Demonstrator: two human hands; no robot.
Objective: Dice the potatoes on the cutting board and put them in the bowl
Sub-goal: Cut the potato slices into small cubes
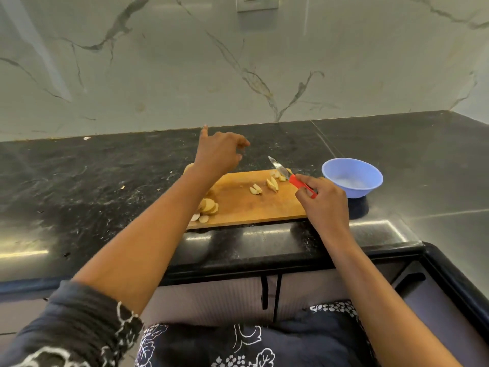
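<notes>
My right grip (324, 200) holds the knife (280, 169), blade over potato pieces (272, 184) on the board (246, 205), bowl (352, 192) beside; my left grip (219, 152) hovers above, loosely curled, empty.

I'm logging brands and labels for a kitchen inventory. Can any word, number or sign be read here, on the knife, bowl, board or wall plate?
No text can be read anywhere.
knife: no legible mark on the blade or the red handle.
bowl: plain blue, no label.
cutting board: bare wood, no print.
wall plate: cut off by the top edge, no lettering shows.
</notes>
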